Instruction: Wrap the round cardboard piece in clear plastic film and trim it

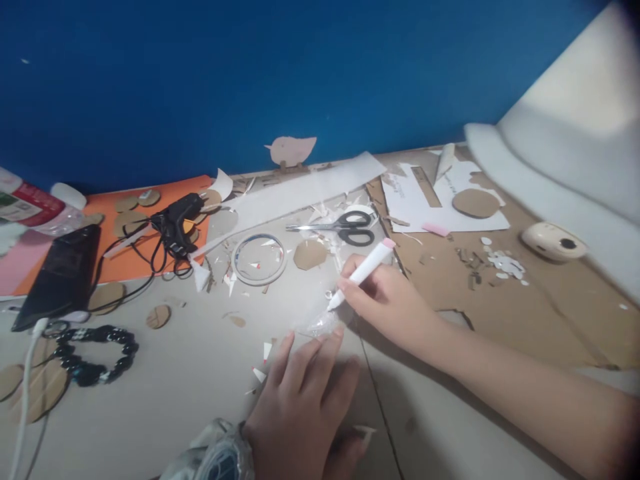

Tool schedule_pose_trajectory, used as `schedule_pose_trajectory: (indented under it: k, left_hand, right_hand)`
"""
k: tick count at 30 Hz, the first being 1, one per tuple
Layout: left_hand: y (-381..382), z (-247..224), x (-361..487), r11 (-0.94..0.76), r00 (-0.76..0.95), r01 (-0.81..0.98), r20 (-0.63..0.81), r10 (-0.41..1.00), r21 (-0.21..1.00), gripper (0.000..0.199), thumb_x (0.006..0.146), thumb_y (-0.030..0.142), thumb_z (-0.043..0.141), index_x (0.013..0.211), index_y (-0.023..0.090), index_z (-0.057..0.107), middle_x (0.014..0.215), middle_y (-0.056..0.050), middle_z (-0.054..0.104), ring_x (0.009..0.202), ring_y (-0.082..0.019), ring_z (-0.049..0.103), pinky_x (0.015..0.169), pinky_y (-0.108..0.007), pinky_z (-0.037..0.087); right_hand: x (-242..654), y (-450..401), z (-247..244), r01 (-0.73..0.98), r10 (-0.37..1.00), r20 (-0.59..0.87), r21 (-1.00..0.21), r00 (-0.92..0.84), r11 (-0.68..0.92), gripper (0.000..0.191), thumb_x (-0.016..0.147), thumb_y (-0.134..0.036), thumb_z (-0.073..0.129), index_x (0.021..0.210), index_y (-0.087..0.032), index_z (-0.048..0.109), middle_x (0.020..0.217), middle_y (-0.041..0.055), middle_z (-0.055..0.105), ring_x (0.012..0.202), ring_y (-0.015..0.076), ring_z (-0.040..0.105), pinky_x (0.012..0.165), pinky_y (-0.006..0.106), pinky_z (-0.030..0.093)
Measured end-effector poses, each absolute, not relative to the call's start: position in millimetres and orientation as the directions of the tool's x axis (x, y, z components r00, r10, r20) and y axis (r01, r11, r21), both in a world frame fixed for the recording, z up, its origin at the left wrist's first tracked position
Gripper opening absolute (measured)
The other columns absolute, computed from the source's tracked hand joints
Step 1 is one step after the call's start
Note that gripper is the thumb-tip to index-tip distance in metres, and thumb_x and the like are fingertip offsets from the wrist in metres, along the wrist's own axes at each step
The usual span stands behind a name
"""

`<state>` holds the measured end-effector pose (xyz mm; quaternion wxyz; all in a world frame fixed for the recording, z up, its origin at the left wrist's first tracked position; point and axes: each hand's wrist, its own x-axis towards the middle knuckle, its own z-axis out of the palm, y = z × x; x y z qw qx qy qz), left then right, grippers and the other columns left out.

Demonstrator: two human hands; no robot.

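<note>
My right hand (377, 293) pinches a white marker (367, 268) with a pink end, its tip pointing down at a small see-through plastic piece (323, 323). Whether the tip touches the plastic I cannot tell. Fingers spread and lying flat, my left hand (305, 393) rests with its fingertips at the near edge of that piece. Beyond the marker lie black-handled scissors (353, 229), a roll of tape (259, 260) and a cardboard disc (310, 255).
A black glue gun (177, 223) lies on orange paper (193, 263) at left, near a phone (60, 277) and a beaded bracelet (95, 353). Brown cardboard (450, 280) covers the right side. A pink paper bird (293, 151) stands against the blue wall (300, 67). Paper scraps are scattered about.
</note>
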<state>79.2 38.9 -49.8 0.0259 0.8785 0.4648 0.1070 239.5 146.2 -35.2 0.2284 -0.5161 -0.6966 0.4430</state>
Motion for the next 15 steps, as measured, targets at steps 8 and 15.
schedule_pose_trajectory:
  k: [8,15]
  left_hand:
    - [41.3,-49.9,79.2,-0.585,0.561,0.793,0.171,0.81,0.171,0.049,0.079,0.051,0.048,0.118,0.022,0.055,0.133,-0.006,0.049,0.113,-0.024,0.042,0.1,-0.043,0.021]
    - [41.4,-51.6,79.8,-0.593,0.562,0.788,0.199,0.803,0.166,0.051,0.079,0.054,0.048,0.116,0.022,0.057,0.131,-0.007,0.051,0.111,-0.025,0.044,0.098,-0.043,0.022]
  right_hand:
    - [241.7,146.1,-39.7,0.499,0.927,-0.069,-0.856,-0.369,0.136,0.018,0.086,-0.025,0.043,0.069,-0.021,0.042,0.058,-0.0054,0.043,0.055,0.0114,0.042,0.051,0.026,0.034]
    - [241.5,147.0,-41.0,0.469,0.92,-0.041,-0.869,-0.39,0.16,0.017,0.085,-0.023,0.043,0.068,-0.021,0.04,0.058,-0.0051,0.043,0.055,0.0116,0.043,0.052,0.026,0.034]
